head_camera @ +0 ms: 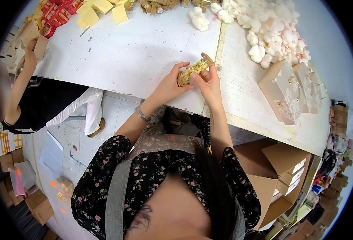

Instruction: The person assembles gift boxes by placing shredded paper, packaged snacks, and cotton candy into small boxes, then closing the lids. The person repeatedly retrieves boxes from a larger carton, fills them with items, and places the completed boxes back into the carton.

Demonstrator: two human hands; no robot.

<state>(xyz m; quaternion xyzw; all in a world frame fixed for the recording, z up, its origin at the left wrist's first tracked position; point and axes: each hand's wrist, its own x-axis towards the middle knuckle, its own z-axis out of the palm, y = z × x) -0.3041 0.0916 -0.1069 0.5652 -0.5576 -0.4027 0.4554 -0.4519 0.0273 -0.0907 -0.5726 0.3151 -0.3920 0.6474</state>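
Note:
Between my hands, above the white table (128,54), is a clear cylindrical container (194,72) filled with small yellowish dried buds or flowers. It lies tilted, with its tan, cork-like end up and to the right. My left hand (172,82) grips the lower end. My right hand (208,82) holds the upper end, thumb along the side and fingers behind it. Several similar containers with brown wrapping (158,6) lie at the table's far edge. Part of the held container is covered by my fingers.
White plush toys (272,39) are heaped at the back right, near pale floral gift boxes with handles (284,90). Yellow boxes (103,6) and red boxes (58,13) stand back left. A co-worker (44,102) sits left, reaching into a box (41,48). An open carton (263,186) stands below right.

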